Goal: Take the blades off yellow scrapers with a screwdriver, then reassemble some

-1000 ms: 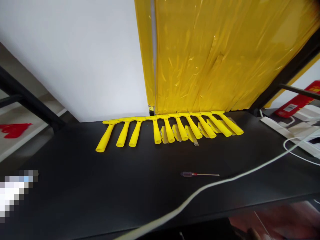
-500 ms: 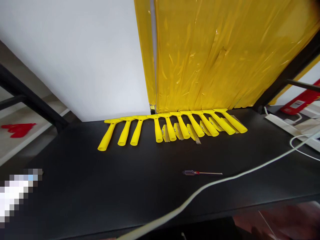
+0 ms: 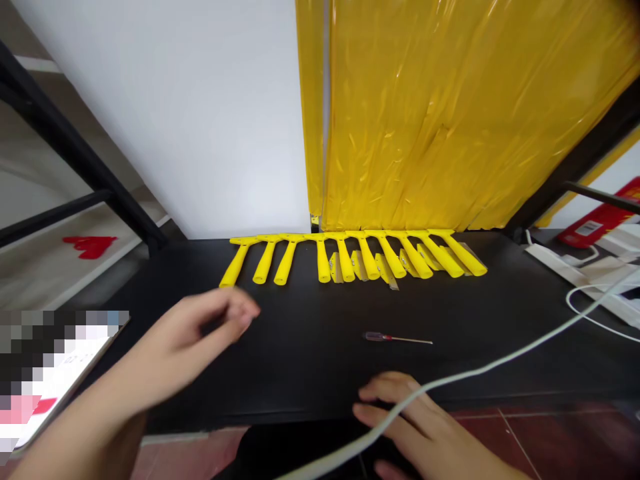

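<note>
My left hand (image 3: pixel 203 337) hovers over the left part of the black table, just in front of the leftmost yellow T-shaped handle. Its fingers are curled, thumb tip meeting the fingertips, and nothing shows in them. Low at the table's front edge is my right hand (image 3: pixel 415 413), fingers apart and holding nothing; a pale cable (image 3: pixel 453 378) crosses in front of it. A row of several yellow T-shaped handles (image 3: pixel 325 261) lies along the back of the table. Flat metal-edged pieces (image 3: pixel 386 270) lie among those on the right. A screwdriver (image 3: pixel 395 338) rests beyond my right hand.
The black table (image 3: pixel 300 360) backs onto a white panel (image 3: pixel 200 120) and yellow plastic wrapping (image 3: pixel 425 120). A pixelated screen (image 3: pixel 65 373) stands at the left. A red object (image 3: pixel 93 247) lies on the left shelf. White power strips (image 3: pixel 580 277) and a red package (image 3: pixel 600 217) are at right.
Both my hands have come into view from below, the left reaching farther over the table. The view has shifted; the handles and screwdriver keep their arrangement.
</note>
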A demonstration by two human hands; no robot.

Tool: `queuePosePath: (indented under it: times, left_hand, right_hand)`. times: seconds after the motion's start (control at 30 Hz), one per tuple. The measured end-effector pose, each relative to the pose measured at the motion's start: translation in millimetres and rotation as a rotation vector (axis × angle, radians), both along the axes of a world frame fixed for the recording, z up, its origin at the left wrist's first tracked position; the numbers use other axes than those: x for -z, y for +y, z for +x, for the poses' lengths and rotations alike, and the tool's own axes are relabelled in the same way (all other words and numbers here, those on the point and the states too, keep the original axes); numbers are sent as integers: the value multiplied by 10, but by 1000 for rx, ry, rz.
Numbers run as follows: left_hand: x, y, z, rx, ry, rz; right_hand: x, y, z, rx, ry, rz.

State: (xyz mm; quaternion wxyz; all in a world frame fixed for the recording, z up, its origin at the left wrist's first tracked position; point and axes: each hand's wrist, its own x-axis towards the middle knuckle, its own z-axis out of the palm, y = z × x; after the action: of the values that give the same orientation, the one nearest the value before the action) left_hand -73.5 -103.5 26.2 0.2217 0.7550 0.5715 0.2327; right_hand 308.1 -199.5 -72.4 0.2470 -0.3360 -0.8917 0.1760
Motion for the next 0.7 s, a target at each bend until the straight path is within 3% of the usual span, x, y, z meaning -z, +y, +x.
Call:
queuePosePath:
  times: [0.03,0.1,0.17,0.27,0.33,0.43,0.47,0.5,0.57,0.6,0.7]
  left_hand:
    - [-59,215,120,102,-21,34]
    - [-120,623,354,170,27,130]
    - [-97,945,530,136,137,241]
    - [65,1212,634,24,208,376]
    - [206,1283,627,-10,210,433]
    - [375,1342,576,-6,220,475]
    - [414,1364,559,3,224,480]
    - [447,1390,542,12,227,482]
    - [499,1447,515,29,233,485]
    - [522,1474,502,36,236,484]
    - [589,1531,468,46,246,473]
  right_hand:
    - [-54,88,-144,28,1,125]
    - [-91,255,-299,146,-19,234]
    - [-77,453,-267,360,20,256]
    - [-91,834,13,592,182,348]
    - [-178,1089,240,711,451,402]
    - [-455,1371,525,747,1186,243]
    - [-581,1430,603,690,1438,113]
    - [-717,1471,672,583,1615,-106]
    - [-1000,1510,788,327,1823,-483]
    - [-1134,1511,834,187,1936,-562]
    - [-1462,1477,935,-366,2254,-611]
